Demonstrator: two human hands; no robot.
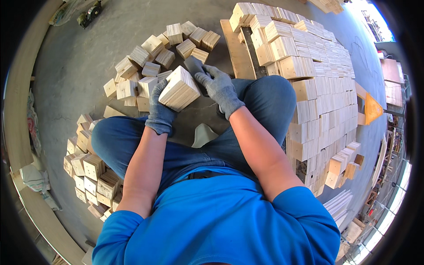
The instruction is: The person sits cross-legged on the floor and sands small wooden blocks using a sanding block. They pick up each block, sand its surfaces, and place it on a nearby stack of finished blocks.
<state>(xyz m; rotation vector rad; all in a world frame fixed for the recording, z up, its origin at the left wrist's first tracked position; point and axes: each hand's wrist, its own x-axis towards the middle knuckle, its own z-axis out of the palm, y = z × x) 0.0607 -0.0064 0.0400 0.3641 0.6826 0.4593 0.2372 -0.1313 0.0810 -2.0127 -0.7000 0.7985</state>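
My left hand [160, 108], in a grey knit glove, grips a pale layered plywood block [179, 90] above my lap. Its striped edge faces me, and the fingers underneath it are hidden. In a matching glove, my right hand [220, 88] is closed around a dark grey flat block [193, 66] that looks like a sanding block. This dark block is at the right far side of the plywood block; whether the two touch I cannot tell. Just beyond both hands lies a loose heap of similar wooden blocks [150, 70].
More blocks [95, 172] are piled beside my left knee. At my right, neat rows of stacked blocks [324, 97] stand on a wooden pallet [236, 51], close to my knee. A yellow pallet-jack part [372, 109] sticks out beyond them. Long boards [22, 88] lie along the left.
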